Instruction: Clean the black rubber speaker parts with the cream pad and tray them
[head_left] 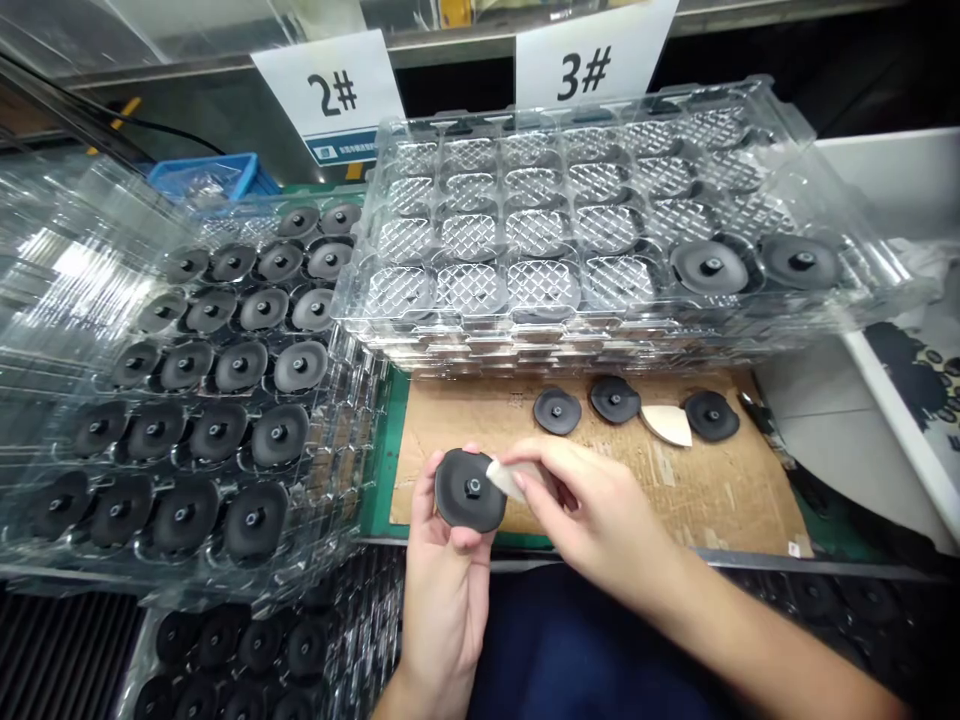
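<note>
My left hand (450, 570) grips a round black disc (459, 492) by its edges, the side with the small metal stud facing up. In my right hand (592, 500) a small white pad (510, 480) is pinched, its tip at the disc's right edge beside the stud. On the cardboard sheet (450, 410) beyond my hands lie a black disc (557, 411), another black disc (615, 399), a cream wedge-shaped pad (667, 425) and a further black disc (712, 415) at the right.
A stack of clear trays (525, 320) behind the cardboard holds two discs at its right front. Clear trays (300, 500) full of black discs stand at the left. Behind them is a blue bin (251, 178). Signs "2#" (334, 95) and "3#" (585, 70) stand at the back.
</note>
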